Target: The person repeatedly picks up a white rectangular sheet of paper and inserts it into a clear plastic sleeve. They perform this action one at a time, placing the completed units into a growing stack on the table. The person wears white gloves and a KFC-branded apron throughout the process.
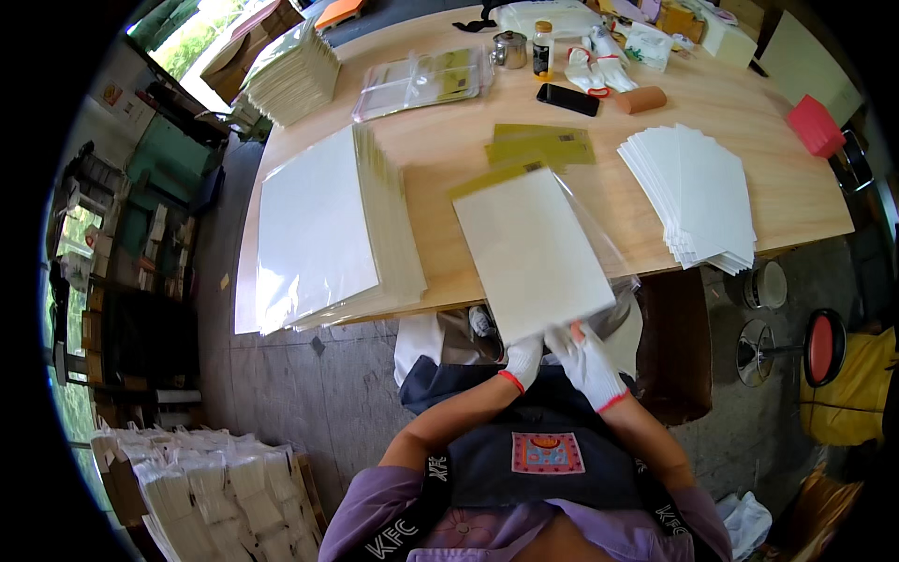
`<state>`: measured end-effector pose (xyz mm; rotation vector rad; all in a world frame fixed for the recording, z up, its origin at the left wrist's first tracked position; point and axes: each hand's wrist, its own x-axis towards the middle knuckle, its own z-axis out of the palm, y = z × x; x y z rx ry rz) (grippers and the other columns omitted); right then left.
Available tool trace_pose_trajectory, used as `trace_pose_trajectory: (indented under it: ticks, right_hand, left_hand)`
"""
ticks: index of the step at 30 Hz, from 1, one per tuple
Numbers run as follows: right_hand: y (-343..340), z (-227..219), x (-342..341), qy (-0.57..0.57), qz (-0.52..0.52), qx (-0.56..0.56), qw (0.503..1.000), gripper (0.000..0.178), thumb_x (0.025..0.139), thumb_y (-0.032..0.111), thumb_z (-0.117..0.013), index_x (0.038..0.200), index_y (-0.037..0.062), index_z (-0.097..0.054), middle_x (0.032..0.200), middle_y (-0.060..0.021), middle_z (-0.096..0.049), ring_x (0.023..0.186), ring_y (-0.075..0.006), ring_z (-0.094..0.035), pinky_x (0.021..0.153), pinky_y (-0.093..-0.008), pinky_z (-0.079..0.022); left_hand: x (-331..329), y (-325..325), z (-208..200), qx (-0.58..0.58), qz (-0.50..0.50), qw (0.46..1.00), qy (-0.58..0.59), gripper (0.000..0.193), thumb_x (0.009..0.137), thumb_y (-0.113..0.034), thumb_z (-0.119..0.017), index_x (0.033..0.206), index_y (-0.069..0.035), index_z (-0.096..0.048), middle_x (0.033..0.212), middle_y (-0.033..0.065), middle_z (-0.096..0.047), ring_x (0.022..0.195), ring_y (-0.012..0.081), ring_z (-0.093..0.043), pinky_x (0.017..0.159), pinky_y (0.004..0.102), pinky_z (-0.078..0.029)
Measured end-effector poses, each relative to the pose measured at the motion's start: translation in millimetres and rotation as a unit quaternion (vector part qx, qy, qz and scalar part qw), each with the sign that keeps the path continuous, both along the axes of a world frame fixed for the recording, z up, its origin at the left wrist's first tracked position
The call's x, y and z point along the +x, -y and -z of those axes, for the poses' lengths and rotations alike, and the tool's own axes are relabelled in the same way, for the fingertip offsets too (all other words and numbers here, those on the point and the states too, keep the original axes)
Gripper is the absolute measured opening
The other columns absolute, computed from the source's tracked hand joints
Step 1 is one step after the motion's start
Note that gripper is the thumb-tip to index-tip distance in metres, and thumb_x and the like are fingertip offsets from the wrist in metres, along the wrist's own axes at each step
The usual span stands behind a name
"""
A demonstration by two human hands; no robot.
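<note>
Both my hands wear white knitted gloves with red cuffs and meet at the near edge of a white paper pack (534, 253). My left hand (525, 360) is closed on its lower left part, with the fingers partly hidden beneath. At the lower right edge my right hand (587, 363) is closed, its bare thumb tip showing. A clear plastic sleeve (599, 225) sticks out along the pack's right side. Under the far end lie olive-yellow cards (543, 145). The pack tilts out over the table's front edge.
A tall stack of sleeved white packs (318, 220) stands left; fanned white sheets (688, 192) lie right. Farther back are a phone (567, 99), a bottle (543, 51), a metal cup (508, 50), spare gloves (599, 70) and clear sleeves (421, 80). A stool (822, 347) stands right.
</note>
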<state>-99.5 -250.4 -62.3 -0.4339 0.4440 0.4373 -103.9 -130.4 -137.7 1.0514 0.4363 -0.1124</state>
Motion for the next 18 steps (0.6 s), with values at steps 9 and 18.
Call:
trace_pose_trajectory:
  ticks: [9,18]
  right_hand:
    - [-18.5,-51.5,18.8,0.232,-0.288,-0.385,0.846,0.025,0.094,0.02,-0.046,0.113,0.0061,-0.055,0.069,-0.0027,-0.06,0.053,-0.0071,-0.054,0.048,-0.0204,-0.045]
    - [-82.1,-38.4,48.1,0.558,-0.32,-0.727,0.241,0.016,0.083,0.023,-0.05,0.092,0.0092,-0.05,0.069,-0.0108,-0.064,0.062,-0.0249,-0.064,0.051,-0.0391,-0.048]
  left_hand:
    - [-8.0,-54.5,-43.6,-0.12,0.057,0.989,-0.068,0.027,0.091,-0.022,-0.054,0.108,-0.002,-0.053,0.102,0.0067,-0.059,0.085,0.0129,-0.057,0.069,0.025,-0.048]
    - [-10.2,-110.8,-77.6,0.05,0.032,0.997,-0.038,0.02,0.092,-0.015,-0.049,0.097,0.003,-0.058,0.088,0.0098,-0.063,0.072,0.0159,-0.064,0.059,0.0261,-0.052]
